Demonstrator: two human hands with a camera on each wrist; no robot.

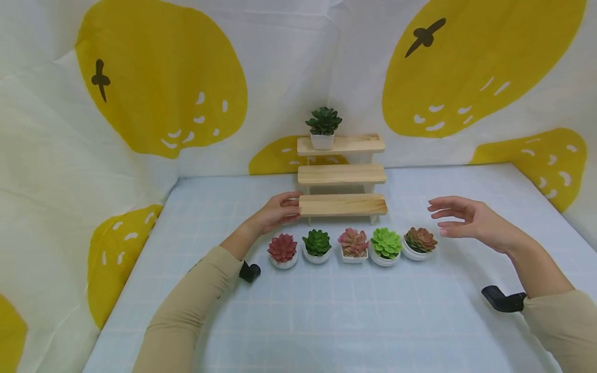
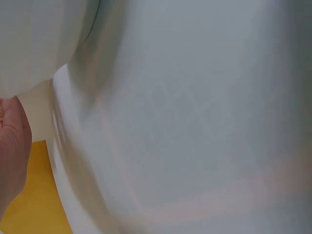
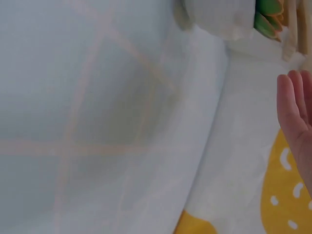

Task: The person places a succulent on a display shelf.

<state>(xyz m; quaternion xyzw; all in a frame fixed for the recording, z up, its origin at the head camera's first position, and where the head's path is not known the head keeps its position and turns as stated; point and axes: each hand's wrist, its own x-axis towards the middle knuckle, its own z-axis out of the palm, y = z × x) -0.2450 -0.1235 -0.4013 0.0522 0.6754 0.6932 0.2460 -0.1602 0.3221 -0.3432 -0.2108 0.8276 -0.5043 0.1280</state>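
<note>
Our left hand (image 1: 279, 211) pinches the wooden stand (image 1: 342, 205) near the back edge of the bench (image 1: 326, 316); our right hand (image 1: 475, 223) hangs relaxed, empty; we should shift gently, keeping the top plant (image 1: 323, 123) upright

Round the tiered stand (image 1: 342, 174): five potted succulents (image 1: 353, 244) lined up at 6 o'clock, sixth succulent (image 1: 323, 124) on top at 11, left hand (image 1: 275, 212) at 8, right hand (image 1: 475, 223) around 4.

Lt-blue tbl (image 1: 289, 316) w/ 3-tier wood shelf (image 1: 342, 175) + 5 potted succulents (image 1: 353, 243); dk-green plant (image 1: 324, 124) on top tier (image 1: 358, 143)
</note>
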